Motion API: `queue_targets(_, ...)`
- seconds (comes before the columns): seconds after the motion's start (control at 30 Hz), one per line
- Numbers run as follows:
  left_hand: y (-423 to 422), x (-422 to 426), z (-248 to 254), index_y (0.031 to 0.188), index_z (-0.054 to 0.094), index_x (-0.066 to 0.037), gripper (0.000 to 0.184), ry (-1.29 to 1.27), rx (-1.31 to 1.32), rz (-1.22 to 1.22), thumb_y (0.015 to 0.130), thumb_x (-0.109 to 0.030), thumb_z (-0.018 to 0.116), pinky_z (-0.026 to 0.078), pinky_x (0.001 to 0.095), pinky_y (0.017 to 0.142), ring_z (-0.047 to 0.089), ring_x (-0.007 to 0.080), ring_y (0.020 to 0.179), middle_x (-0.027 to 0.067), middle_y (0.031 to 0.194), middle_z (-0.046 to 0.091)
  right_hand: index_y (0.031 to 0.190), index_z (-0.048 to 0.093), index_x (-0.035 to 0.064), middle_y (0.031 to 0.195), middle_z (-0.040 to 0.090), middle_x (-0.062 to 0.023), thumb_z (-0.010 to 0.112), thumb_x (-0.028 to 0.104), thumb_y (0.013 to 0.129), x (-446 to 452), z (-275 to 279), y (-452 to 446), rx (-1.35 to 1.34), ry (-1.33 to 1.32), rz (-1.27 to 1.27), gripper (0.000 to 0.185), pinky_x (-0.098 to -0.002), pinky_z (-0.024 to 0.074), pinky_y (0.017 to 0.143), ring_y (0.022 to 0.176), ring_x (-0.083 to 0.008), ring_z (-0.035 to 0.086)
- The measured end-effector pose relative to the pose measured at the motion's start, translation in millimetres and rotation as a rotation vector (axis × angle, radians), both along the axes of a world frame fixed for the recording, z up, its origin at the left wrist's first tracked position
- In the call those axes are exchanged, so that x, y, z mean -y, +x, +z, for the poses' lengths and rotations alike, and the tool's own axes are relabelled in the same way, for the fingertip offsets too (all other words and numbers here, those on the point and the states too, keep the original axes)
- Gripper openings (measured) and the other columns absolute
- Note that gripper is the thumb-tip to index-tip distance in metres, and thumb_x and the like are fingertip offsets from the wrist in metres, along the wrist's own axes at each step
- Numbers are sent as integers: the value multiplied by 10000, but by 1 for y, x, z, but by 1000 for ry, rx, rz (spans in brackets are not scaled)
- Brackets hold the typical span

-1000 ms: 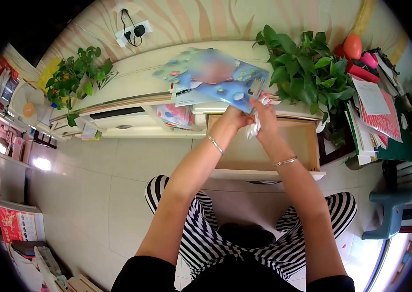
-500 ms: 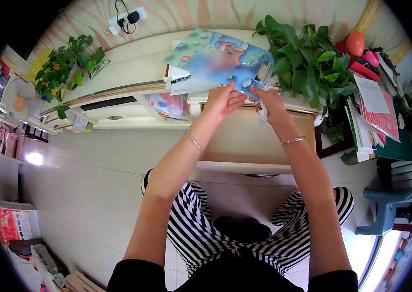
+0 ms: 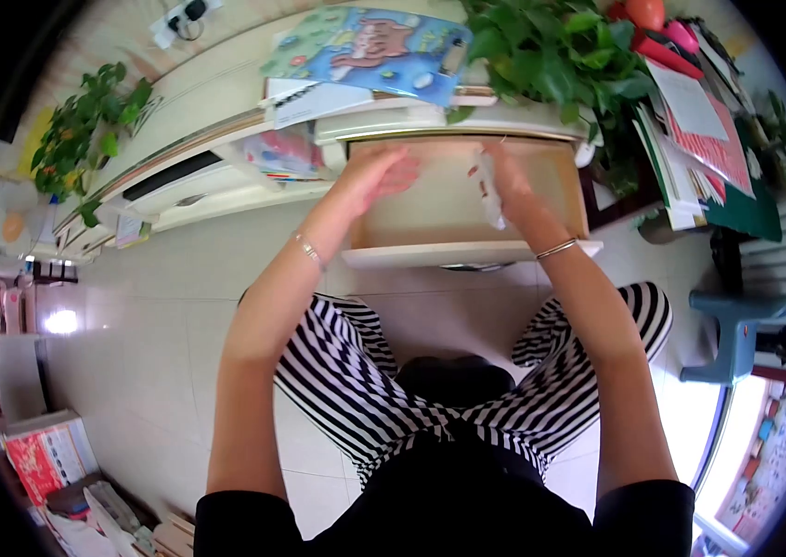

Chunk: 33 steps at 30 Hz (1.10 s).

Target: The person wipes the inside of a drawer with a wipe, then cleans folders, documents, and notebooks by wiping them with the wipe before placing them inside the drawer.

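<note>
My left hand hovers over the left part of a pulled-out drawer, its fingers stretched out and holding nothing. Over the drawer's right part, my right hand grips a crumpled white tissue that hangs down from the fingers, somewhat blurred. Small reddish marks show near its top. Beyond both hands, a clipboard with a blue and green cartoon picture lies on the cabinet top, touched by neither hand. White papers with a spiral binding stick out beneath it.
Leafy plants stand on the cabinet at right and left. Papers and folders are stacked at the far right, above a blue stool. Left of the drawer, an open compartment holds colourful packets. My striped knees flank the drawer front.
Both hands have let go of the clipboard and come back over the drawer, moving apart. The clipboard now lies on the cabinet top. The white tissue stays in my right hand.
</note>
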<state>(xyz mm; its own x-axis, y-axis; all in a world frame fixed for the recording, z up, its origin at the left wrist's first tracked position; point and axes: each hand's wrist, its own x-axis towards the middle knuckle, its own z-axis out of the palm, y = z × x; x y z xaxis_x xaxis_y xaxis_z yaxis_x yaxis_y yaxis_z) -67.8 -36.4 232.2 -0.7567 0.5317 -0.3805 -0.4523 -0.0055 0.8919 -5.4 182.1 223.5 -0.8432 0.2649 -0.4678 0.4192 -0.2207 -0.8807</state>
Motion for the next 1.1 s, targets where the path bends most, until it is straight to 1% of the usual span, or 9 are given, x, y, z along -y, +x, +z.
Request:
queue_targets(0.17,25,13,-62,1195,513,-49,422,-363,-61,-321,861,-298,582,477,291,780,585,156,914,76,1047,613,821,556,56,659,508,-69,513,349,769,-40,-83,34,278,4,-39,301,-362,380,485,528,-194,444)
queue_targets(0.33,23,9,-78,1147,541,2,387,-513,-249,-533,860,-256,572,481,300,759,593,187,891,111,1018,624,842,571,-25,783,598,-155,574,219,715,-122,-125,7,103,697,19,275,-411,431,564,643,-253,567)
queue_targets(0.43,10,10,-84,1134,541,13,390,-486,-440,-539,850,-250,582,476,305,765,597,209,884,136,1018,625,960,592,9,842,629,-175,563,261,744,-164,-126,-24,245,758,-70,333,-404,468,675,760,-310,611)
queue_targets(0.5,4,15,-74,1172,519,0,364,-622,-497,-587,873,-203,559,465,287,823,591,181,937,112,1049,612,1084,569,102,1087,576,-180,548,241,758,-179,-153,-40,262,1007,-95,355,-380,482,802,1029,-321,543)
queue_targets(0.63,-10,36,-68,1126,542,-20,308,-682,-618,-637,855,-166,558,476,296,775,609,200,879,124,1025,617,1199,479,308,1288,391,-118,522,264,823,-167,-160,-26,366,1468,134,380,-434,460,866,1147,-331,452)
queue_targets(0.7,-24,48,-70,1070,559,-45,263,-1016,-808,-641,821,-128,566,479,315,720,607,231,804,117,970,606,1194,487,309,1270,395,-121,540,236,811,-157,-153,-26,384,1458,103,394,-434,464,849,1103,-326,484)
queue_targets(0.8,-37,64,-82,917,543,-34,152,-924,-1015,-337,798,-128,538,476,414,692,577,342,749,145,901,566,1151,510,292,1180,446,-122,570,199,783,-163,-169,-32,333,1312,19,384,-416,476,808,981,-317,549)
queue_targets(0.93,-52,72,-97,1076,525,-54,295,-1001,-976,-272,809,-176,556,482,403,702,594,323,798,150,1007,546,998,569,204,1010,538,-130,584,181,758,-155,-199,-49,211,1256,-64,242,-398,475,777,895,-321,565)
queue_targets(1.1,-60,72,-108,1247,390,-25,535,-975,-735,-271,809,-258,589,483,380,713,612,294,794,153,928,605,914,573,88,962,549,-131,598,97,690,-50,-214,-88,-127,1158,139,225,-372,452,823,949,-293,532)
